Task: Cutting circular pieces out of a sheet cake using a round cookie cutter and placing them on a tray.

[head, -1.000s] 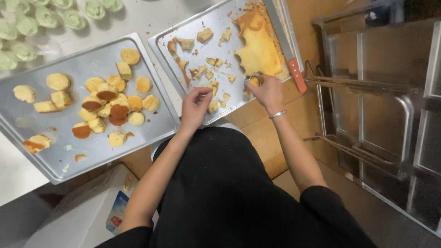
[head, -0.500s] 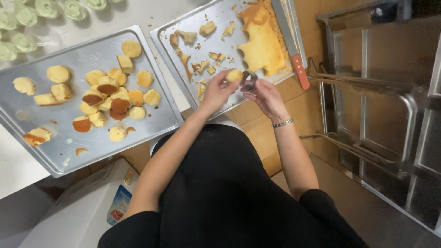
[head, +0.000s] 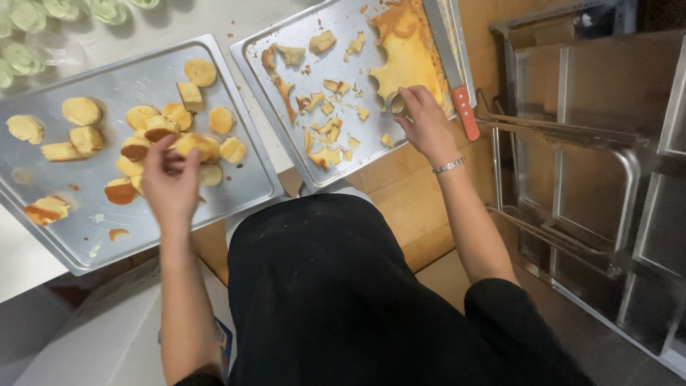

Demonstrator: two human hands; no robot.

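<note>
My left hand, blurred by motion, is over the left metal tray and grips a round cake piece above a pile of similar golden cake rounds. My right hand rests on the right metal tray. It holds a small round metal cutter against the edge of a sheet of yellow cake that has round holes cut out of it. Cake scraps lie scattered across that tray.
A long knife with a red handle lies on the right tray's far side. Pale green round items sit at the top left. A metal rack stands to the right, and a white box is below the left tray.
My left hand carried the cut cake round from the right tray over to the left tray. My right hand moved the cutter back to the cake sheet's edge.
</note>
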